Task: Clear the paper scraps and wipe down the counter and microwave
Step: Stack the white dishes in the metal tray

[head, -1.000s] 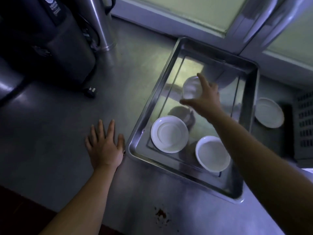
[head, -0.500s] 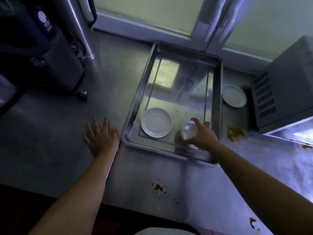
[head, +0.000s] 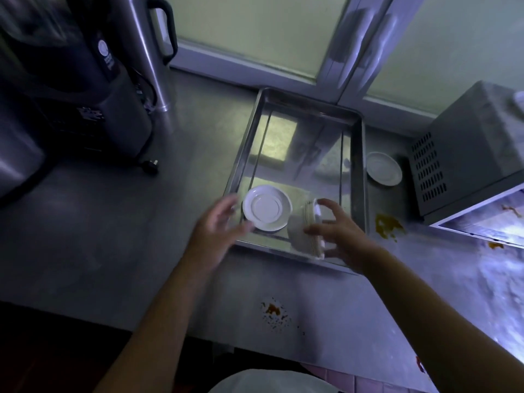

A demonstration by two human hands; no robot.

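A steel tray (head: 357,154) sits on the steel counter (head: 107,222). My right hand (head: 337,236) grips a tilted white bowl (head: 303,231) at the tray's near right corner, lifted on its side. A white saucer (head: 267,207) lies upside down in the tray beside it. My left hand (head: 217,225) hovers blurred over the tray's near left edge, fingers relaxed, holding nothing. The grey microwave (head: 467,143) stands at the right, its open door (head: 487,225) stained. Orange-brown stains mark the counter by the tray (head: 387,225) and near the front edge (head: 273,310).
Another white saucer (head: 384,168) lies between tray and microwave. A dark appliance (head: 79,80) and a steel urn (head: 147,52) stand at the back left, with a plug (head: 149,165) on the counter. A window frame (head: 354,46) runs behind.
My right hand lifted and tilted the bowl at the tray's near right. My left hand rose off the counter and moved right toward the tray.
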